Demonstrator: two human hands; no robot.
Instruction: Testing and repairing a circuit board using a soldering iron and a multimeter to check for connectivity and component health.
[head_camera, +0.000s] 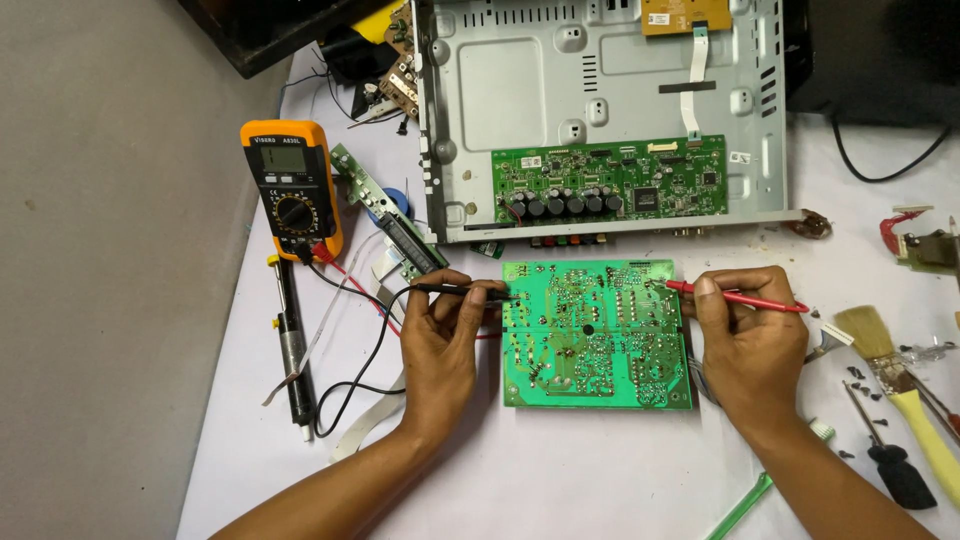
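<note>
Left hand (440, 340): grasping black probe (465, 291), tip at green circuit board (595, 335) left edge.
Right hand (750, 345): pinching red probe (740, 296), tip on board's far right.
Multimeter (292, 188): far left.

Bright green circuit board (596, 335), silver solder dots across it. Left of board: black probe (462, 290); further left, orange-and-black multimeter (291, 188) with grey screen. Right of board: red probe (740, 297), yellow-handled brush (905, 385) with tan bristles, black-handled screwdriver (890, 455). Above board: grey metal chassis (600, 100) holding darker green board (608, 180) with black capacitors. Bench (560, 480) white.
</note>
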